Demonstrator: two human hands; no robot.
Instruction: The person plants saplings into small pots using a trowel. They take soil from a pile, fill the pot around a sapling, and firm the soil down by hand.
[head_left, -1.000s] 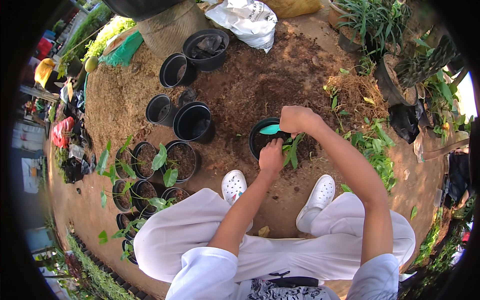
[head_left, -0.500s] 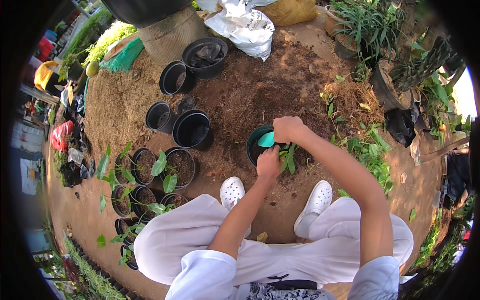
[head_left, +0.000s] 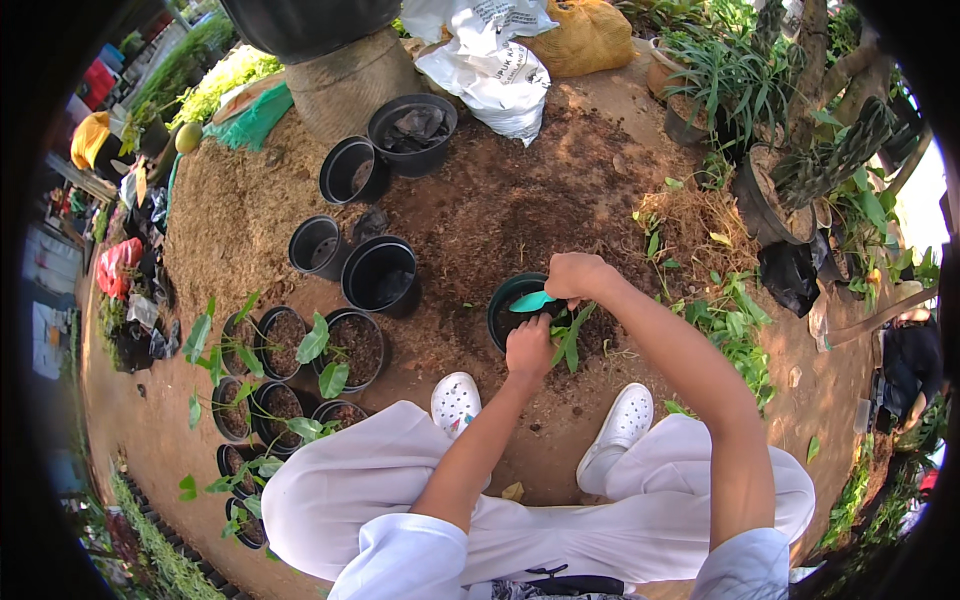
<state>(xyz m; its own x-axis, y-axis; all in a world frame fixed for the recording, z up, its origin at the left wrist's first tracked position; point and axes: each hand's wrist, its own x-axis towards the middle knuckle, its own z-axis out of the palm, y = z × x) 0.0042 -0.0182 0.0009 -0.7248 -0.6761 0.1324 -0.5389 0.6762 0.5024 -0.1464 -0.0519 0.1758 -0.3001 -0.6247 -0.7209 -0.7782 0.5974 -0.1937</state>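
A round dark pot [head_left: 497, 306] stands on the ground in front of my feet with dark soil inside. My right hand [head_left: 578, 277] is closed round the handle of a teal hand trowel [head_left: 533, 301], whose blade reaches left over the inside of the pot. At the pot's near right rim, my left hand [head_left: 530, 348] has its fingers bent inward at the base of a leafy seedling [head_left: 571, 342]. The seedling's leaves lean out to the right, over the rim; its stem is mostly hidden by my fingers.
Empty black pots [head_left: 382, 276] stand to the left, with several soil-filled pots [head_left: 356, 350] holding leafy plants nearer me. Loose dark soil [head_left: 520, 200] spreads beyond the pot. White sacks [head_left: 500, 85] lie at the back. Cut greenery [head_left: 735, 330] and a large potted plant [head_left: 765, 195] are at right.
The trowel blade has turned from showing its broad face to a narrower, more edge-on tilt over the pot. Both hands stay at the pot. The whole view has shifted slightly.
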